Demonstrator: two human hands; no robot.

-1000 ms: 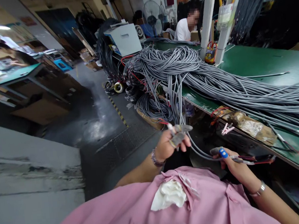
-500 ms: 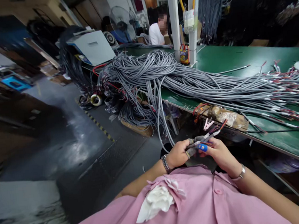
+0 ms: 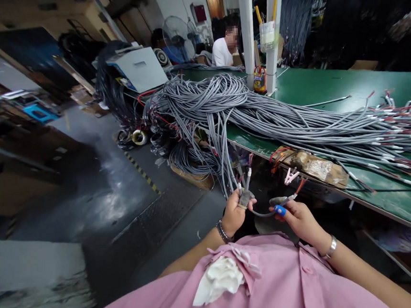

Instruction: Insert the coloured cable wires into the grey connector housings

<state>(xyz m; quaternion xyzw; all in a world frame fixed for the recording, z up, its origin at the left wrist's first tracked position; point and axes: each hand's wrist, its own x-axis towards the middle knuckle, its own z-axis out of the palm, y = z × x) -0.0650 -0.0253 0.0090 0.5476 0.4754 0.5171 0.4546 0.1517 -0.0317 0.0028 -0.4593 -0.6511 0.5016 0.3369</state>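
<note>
Red-and-yellow packet, beyond the hands at the foot of the white posts, bore lettering too small to read. Print on the clear holder above it was likewise illegible.

Grey cable spanned the gap between the hands in a shallow sag. The left hand was closed on cable, with white-sleeved ends standing up beyond its fingers. The right hand, a blue band on its thumb, gripped the same cable close to an end whose reddish wires pointed away to the right.

Half a second earlier the hands had been close together with the ends bunched between them; at inspection they were apart, the left one's ends turned upward.

Ahead of the hands, a green bench carried a large cable pile, part of it hanging over the edge towards the left hand. Beyond the right hand, a pink clip and a taped block sat at the bench edge. Farther off were a fan and a person in white. Striped tape marked the grey floor left of the hands.
</note>
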